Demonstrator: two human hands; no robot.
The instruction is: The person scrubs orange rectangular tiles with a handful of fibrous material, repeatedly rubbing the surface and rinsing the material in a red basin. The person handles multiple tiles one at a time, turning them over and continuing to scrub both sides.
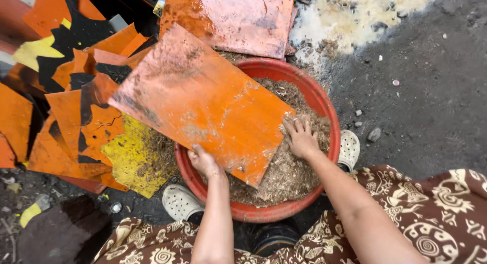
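Two hands work at a red basin (pixel 324 99) of wet sawdust (pixel 289 172): left hand (pixel 204 161) pinching the near edge of an orange sheet (pixel 200 99) lying across its rim, right hand (pixel 301 137) spread flat on the sawdust beside the sheet's corner. Stacked orange sheets (pixel 66 122) crowd the left; bare ground (pixel 431 91) lies open right.

The ground (pixel 436 106) is dark, gritty earth or rough asphalt — damp-looking, strewn with small pebbles and pale flecks. Up and to the right of the hands a pale yellowish patch (pixel 355 12) of spilled, crumbly matter spreads over it. To the left of the hands lies a heap of broken sheet pieces (pixel 66 117) — orange, black and yellow, overlapping at odd angles. Further left and nearer the person, a dark brown scrap (pixel 61 233) rests on the dirt. Daylight is soft and even, with no hard shadows.
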